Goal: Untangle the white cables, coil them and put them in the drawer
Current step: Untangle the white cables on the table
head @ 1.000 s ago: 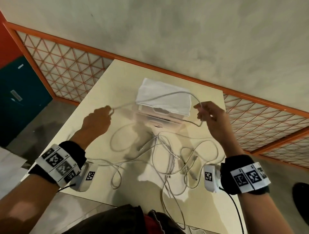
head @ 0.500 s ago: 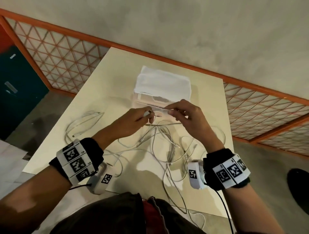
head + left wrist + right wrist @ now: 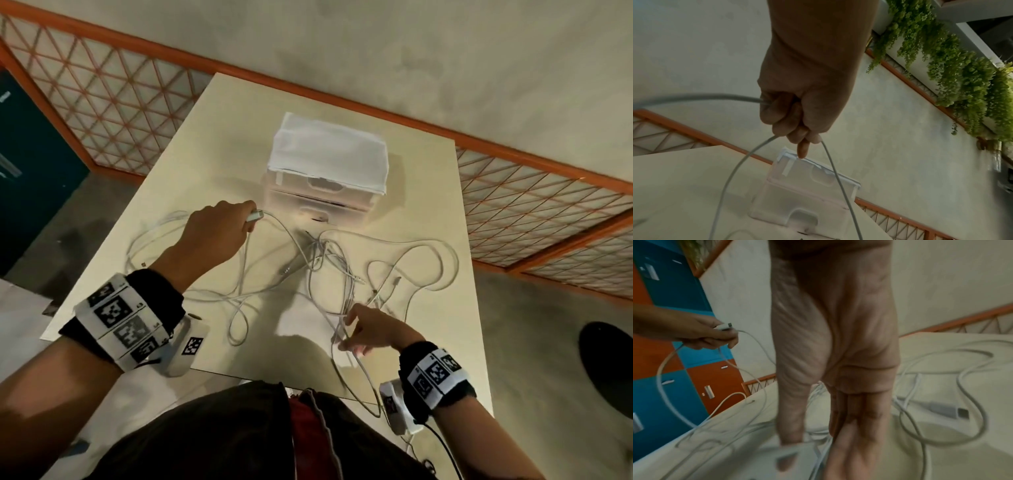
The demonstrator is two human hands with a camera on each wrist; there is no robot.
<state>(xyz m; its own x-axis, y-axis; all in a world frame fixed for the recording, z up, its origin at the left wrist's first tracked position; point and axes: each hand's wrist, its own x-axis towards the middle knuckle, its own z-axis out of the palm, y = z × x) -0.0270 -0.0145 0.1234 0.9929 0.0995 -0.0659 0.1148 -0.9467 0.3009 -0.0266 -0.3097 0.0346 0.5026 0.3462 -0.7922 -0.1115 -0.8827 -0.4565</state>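
Several white cables [image 3: 325, 263] lie tangled in the middle of the cream table [image 3: 442, 335]. My left hand [image 3: 248, 219] is raised left of the drawer unit and grips one cable just behind its white plug [image 3: 256, 216]; the left wrist view shows that cable [image 3: 731, 175] hanging in loops from my curled fingers [image 3: 785, 116]. My right hand [image 3: 346, 334] is low at the table's near side, pinching a few strands between thumb and fingers [image 3: 859, 418]. The translucent drawer unit [image 3: 322, 202] stands at the back, with a white cloth [image 3: 329, 154] on top.
A loose loop of cable [image 3: 442, 260] spreads to the right, and a USB plug [image 3: 949, 410] lies beside my right hand. An orange lattice railing [image 3: 102, 96] runs behind the table. Teal lockers [image 3: 30, 178] stand at the left. A dark round object [image 3: 609, 370] is on the floor at the right.
The hands, together in front of the drawer unit half a second ago, have parted. The left moved left with the plug; the right dropped to the near strands.
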